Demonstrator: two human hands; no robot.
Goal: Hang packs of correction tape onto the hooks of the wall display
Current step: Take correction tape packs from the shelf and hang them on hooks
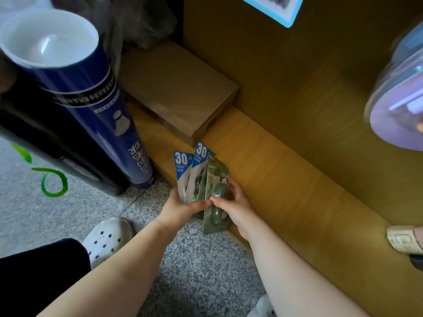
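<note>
I hold a bunch of correction tape packs low over the edge of a wooden ledge [286,170]. Two blue-and-white packs [183,165] marked "30" stand at the left of the bunch, and green packs [215,179] overlap them on the right. My left hand [180,209] grips the bunch from the left and below. My right hand [235,207] grips the green packs from the right, thumb across a front pack. No hooks of the wall display are in view.
A tall blue shuttlecock tube [91,92] with a white cap leans at the left beside a dark object. A cardboard box [174,88] lies on the ledge behind the packs. A wooden panel [297,65] rises at the right. A lilac packaged item [398,99] hangs at the far right. Speckled floor and my white shoe [107,239] lie below.
</note>
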